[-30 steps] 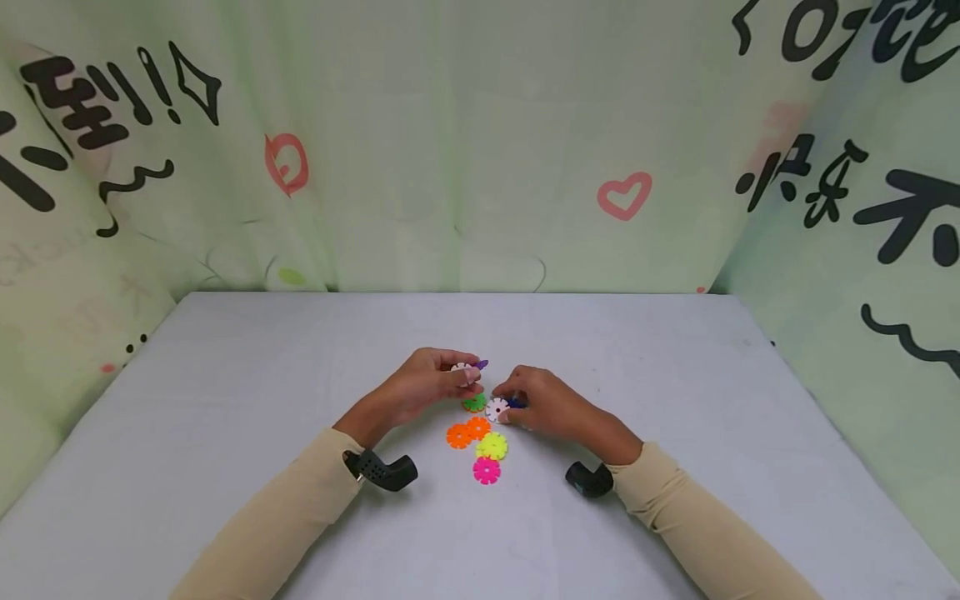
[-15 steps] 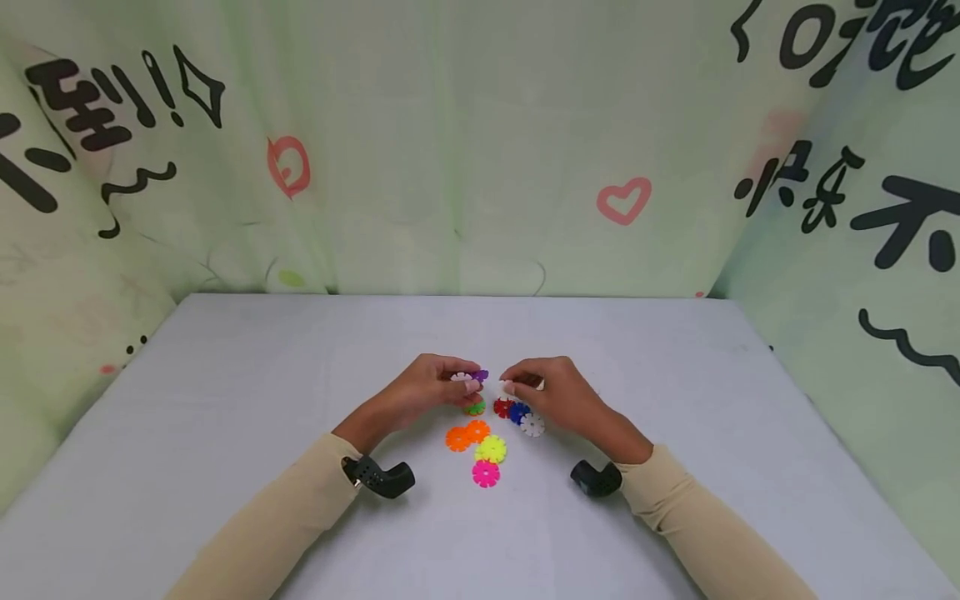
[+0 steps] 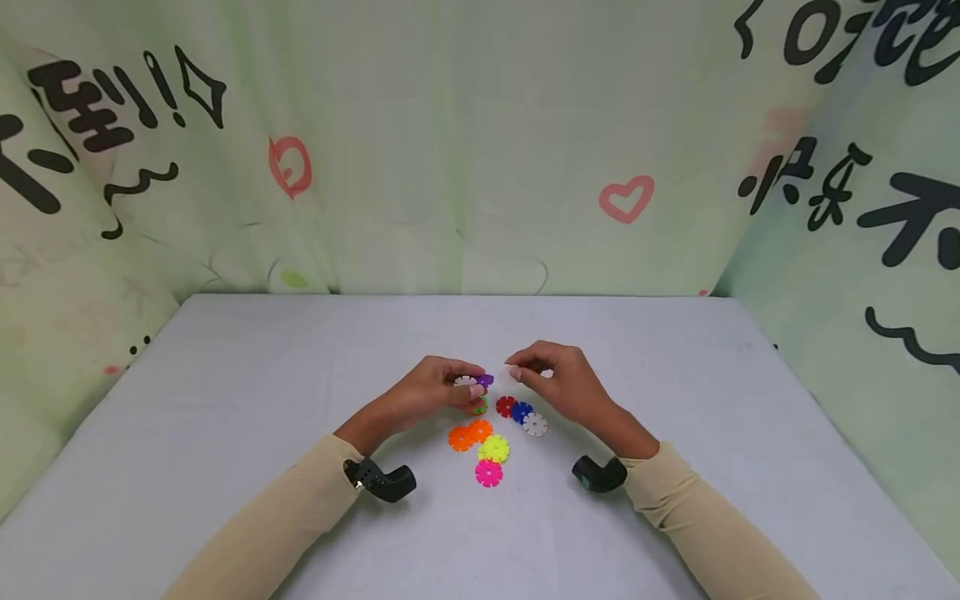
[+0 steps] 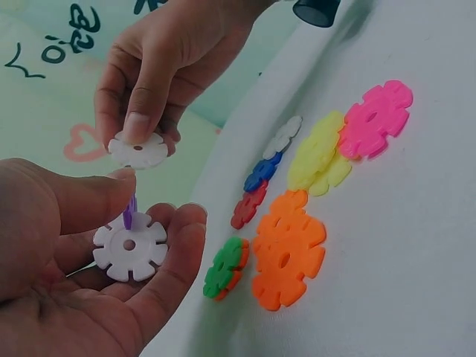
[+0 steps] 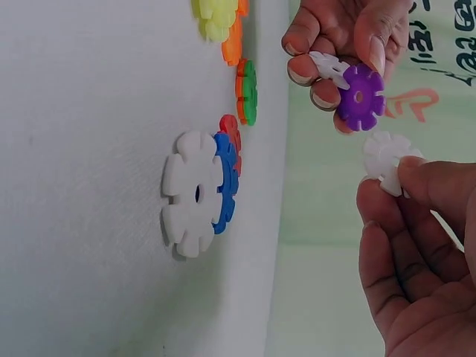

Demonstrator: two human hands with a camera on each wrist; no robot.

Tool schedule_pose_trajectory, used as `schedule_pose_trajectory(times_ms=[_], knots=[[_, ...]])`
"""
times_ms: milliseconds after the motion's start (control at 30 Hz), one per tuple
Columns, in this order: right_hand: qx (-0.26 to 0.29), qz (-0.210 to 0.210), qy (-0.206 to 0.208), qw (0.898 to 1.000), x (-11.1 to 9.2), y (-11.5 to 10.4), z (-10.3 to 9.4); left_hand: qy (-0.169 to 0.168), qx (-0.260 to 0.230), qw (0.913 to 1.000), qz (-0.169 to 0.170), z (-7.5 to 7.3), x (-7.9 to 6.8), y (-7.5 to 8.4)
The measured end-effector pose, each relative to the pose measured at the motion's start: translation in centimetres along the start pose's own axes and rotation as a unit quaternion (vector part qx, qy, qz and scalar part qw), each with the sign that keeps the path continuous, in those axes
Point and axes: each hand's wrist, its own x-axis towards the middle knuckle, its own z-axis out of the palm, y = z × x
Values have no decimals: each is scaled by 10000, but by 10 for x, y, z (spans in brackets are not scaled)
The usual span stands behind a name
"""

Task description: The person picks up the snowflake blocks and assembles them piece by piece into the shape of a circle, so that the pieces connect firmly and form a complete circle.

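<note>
Between thumb and fingers, my left hand [image 3: 433,392] holds a white notched plastic disc [image 4: 130,248] with a purple disc [image 5: 361,97] slotted into it at an angle. My right hand [image 3: 558,379] pinches a second white disc [image 5: 388,160] by its edge. That disc is close to the purple one; a small gap shows between them in the right wrist view. Both hands are raised above the table. Below them lie a red disc [image 3: 506,406], a blue disc [image 3: 521,412] and another white disc [image 3: 535,425], overlapping in a row.
A green disc [image 4: 224,268] rests on an orange one below my left hand. Nearer me lie overlapping orange discs [image 3: 461,438], yellow discs [image 3: 493,449] and a pink disc [image 3: 489,473]. The white-covered table [image 3: 645,333] ends at a printed curtain [image 3: 450,167].
My right hand has picked a white disc off the table and lifted it up and away, uncovering the red, blue and white row. My left hand has barely moved, still holding its joined discs.
</note>
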Motion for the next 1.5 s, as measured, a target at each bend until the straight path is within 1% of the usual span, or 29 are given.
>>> schedule_pose_trajectory(times_ms=[200, 433, 533, 633, 800, 967, 1100, 1200, 1333, 1400, 1500], knots=[[238, 239, -15, 9994, 0, -2, 1, 51, 92, 9999, 0, 3, 1, 1], [418, 600, 2, 9973, 0, -7, 1, 62, 274, 9995, -110, 8, 0, 4], [568, 739, -8, 9957, 0, -8, 1, 127, 344, 9993, -23, 9, 0, 4], [759, 802, 76, 9939, 0, -7, 3, 194, 410, 9990, 42, 10, 1, 5], [1063, 766, 283, 9910, 4, -10, 6, 289, 389, 9987, 161, 11, 1, 9], [1209, 878, 212, 9885, 7, -12, 9, 278, 386, 9986, 245, 11, 0, 9], [1198, 956, 189, 9880, 7, -13, 9, 248, 304, 9987, 317, 12, -1, 8], [1158, 953, 230, 9884, 6, -26, 5, 232, 179, 9993, 211, 12, -2, 8], [1086, 931, 318, 9892, 4, -45, 0, 224, 343, 9991, -144, 12, 1, 10], [1081, 926, 326, 9893, 3, -47, -1, 258, 472, 9981, -311, 12, 3, 10], [1206, 911, 273, 9881, 4, -31, 4, 373, 522, 9970, -440, 12, 5, 11]])
